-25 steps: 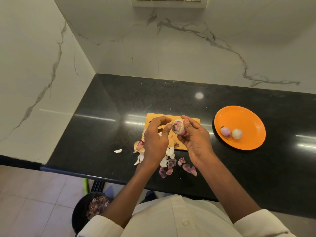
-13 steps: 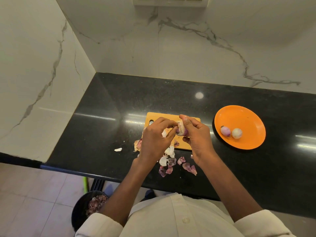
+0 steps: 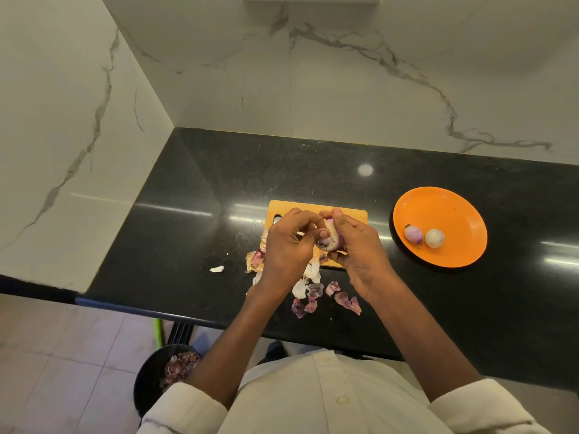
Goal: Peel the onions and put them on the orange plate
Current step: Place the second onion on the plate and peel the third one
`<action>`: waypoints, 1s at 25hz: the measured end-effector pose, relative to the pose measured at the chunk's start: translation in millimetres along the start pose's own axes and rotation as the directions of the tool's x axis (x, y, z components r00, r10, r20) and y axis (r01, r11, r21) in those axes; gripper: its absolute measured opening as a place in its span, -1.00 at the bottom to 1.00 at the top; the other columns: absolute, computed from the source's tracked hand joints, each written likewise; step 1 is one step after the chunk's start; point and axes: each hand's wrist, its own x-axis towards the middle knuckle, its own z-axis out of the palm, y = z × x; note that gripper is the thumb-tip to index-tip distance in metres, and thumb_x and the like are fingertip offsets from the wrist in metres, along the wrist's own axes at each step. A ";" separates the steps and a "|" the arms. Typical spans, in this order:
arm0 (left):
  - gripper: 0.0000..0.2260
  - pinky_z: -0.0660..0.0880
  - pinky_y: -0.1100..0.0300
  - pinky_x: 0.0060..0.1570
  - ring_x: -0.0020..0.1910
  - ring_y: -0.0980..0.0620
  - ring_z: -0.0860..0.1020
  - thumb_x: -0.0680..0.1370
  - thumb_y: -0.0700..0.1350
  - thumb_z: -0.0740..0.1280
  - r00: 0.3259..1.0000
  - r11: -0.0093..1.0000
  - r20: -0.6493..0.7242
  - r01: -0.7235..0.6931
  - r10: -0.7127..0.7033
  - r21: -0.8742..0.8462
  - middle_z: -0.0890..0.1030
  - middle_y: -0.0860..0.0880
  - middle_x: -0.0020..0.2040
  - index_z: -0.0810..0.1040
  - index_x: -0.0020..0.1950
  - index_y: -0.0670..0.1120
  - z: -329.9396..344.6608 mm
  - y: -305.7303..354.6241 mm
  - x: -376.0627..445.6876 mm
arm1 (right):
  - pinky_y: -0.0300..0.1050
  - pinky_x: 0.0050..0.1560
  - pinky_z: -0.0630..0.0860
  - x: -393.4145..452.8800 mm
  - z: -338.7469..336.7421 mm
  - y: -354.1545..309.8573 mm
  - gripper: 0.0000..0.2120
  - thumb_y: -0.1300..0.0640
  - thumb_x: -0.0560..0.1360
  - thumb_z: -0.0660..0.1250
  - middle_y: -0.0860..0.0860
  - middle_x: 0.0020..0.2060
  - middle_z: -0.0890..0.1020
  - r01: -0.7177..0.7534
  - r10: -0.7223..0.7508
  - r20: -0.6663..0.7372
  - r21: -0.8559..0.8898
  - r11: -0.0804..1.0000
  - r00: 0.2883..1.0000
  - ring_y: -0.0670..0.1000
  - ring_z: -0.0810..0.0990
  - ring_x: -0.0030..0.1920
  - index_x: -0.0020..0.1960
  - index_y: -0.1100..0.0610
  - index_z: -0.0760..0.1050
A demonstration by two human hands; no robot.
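- Onion [image 3: 331, 240]: held above the cutting board [image 3: 354, 216], clamped in the right hand [image 3: 360, 255] fingers; left hand [image 3: 286, 245] fingers pinched on its skin.
- Orange plate [image 3: 454, 211]: two peeled onions [image 3: 423, 235] carried.
- Peels [image 3: 313, 292]: scattered on the black table [image 3: 203, 245].

No readable text anywhere.

I scan for lettering and find none: my orange plate [image 3: 451, 214] is plain, the cutting board [image 3: 354, 214] carries no brand or mark, the black bench [image 3: 219, 189] shows only light glints, and the marble wall [image 3: 344, 89] has grey veining but no sign or label. The fixture at the top edge of the view is cut off, too little of it visible to tell any marking. My shirt [image 3: 329, 399] bears no logo.
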 end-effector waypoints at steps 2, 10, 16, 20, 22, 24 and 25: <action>-0.73 0.62 0.10 -0.05 -0.07 0.08 0.61 0.54 -0.45 0.39 1.000 0.999 0.006 -0.023 0.023 0.045 0.60 0.06 -0.09 0.72 0.06 -0.11 1.3 2.3 0.6 | 0.18 0.11 0.52 0.0 2.3 2.1 -0.69 -0.11 0.67 0.30 0.13 -0.18 0.69 -0.017 0.017 -0.009 0.022 1.000 1.000 0.11 0.61 -0.10 0.00 0.01 0.75; -0.81 0.52 0.04 -0.14 -0.14 0.06 0.51 0.61 -0.40 0.21 0.987 0.989 -0.063 0.147 -0.149 -0.034 0.57 -0.06 -0.13 0.52 -0.06 -0.15 11.6 6.2 -8.2 | -0.04 -0.07 0.60 2.4 -6.9 1.6 -0.65 -0.01 0.69 0.29 0.12 0.02 0.70 -0.033 0.019 0.136 0.101 0.994 0.990 0.06 0.64 0.01 0.35 0.16 0.60; -0.89 0.60 0.14 -0.15 -0.15 0.06 0.60 0.71 -0.26 0.29 0.978 0.972 -0.095 0.169 -0.186 -0.165 0.64 -0.06 -0.12 0.58 0.02 -0.19 7.2 13.7 -8.5 | -0.07 -0.15 0.61 0.8 -3.9 3.3 -0.69 0.02 0.73 0.22 0.06 0.03 0.74 0.054 -0.059 0.060 0.093 0.994 0.996 -0.02 0.69 -0.04 0.30 0.12 0.63; -0.88 0.69 -0.04 0.05 0.03 -0.02 0.72 0.66 -0.14 0.45 0.992 0.987 -0.080 0.084 -0.096 -0.134 0.73 -0.01 0.01 0.68 0.19 -0.11 -5.0 6.8 -8.6 | -0.08 -0.07 0.63 0.9 -12.6 -0.7 -0.73 0.03 0.72 0.24 0.06 0.17 0.72 0.117 -0.119 0.045 0.042 0.992 0.992 0.00 0.70 0.06 0.33 0.02 0.63; -0.83 0.70 -0.04 0.09 0.07 0.00 0.73 0.63 -0.15 0.49 0.997 0.999 -0.078 0.015 -0.019 -0.050 0.75 0.00 0.04 0.70 0.21 -0.11 -8.9 6.3 -7.7 | -0.06 -0.04 0.62 0.8 -14.0 -1.7 -0.74 0.03 0.73 0.24 0.05 0.18 0.71 0.160 -0.158 0.049 -0.026 0.987 0.986 0.02 0.69 0.08 0.33 -0.02 0.63; -0.84 0.70 -0.03 0.08 0.05 0.06 0.73 0.60 -0.21 0.51 0.996 0.998 -0.070 -0.060 0.063 0.034 0.76 0.01 0.04 0.72 0.19 -0.13 -12.4 7.0 -6.0 | -0.07 -0.05 0.60 -0.5 -13.3 -2.9 -0.75 0.03 0.73 0.25 0.02 0.15 0.72 0.193 -0.189 0.045 -0.099 0.976 0.981 0.02 0.68 0.06 0.31 -0.06 0.64; -0.84 0.70 -0.01 0.07 0.03 0.09 0.73 0.60 -0.22 0.51 0.994 0.992 -0.058 -0.093 0.098 0.081 0.76 0.02 0.03 0.73 0.18 -0.13 -14.7 8.3 -5.6 | -0.09 -0.05 0.60 -1.3 -12.5 -3.4 -0.75 0.03 0.73 0.25 0.01 0.13 0.72 0.205 -0.201 0.041 -0.132 0.970 0.979 0.01 0.67 0.04 0.30 -0.08 0.65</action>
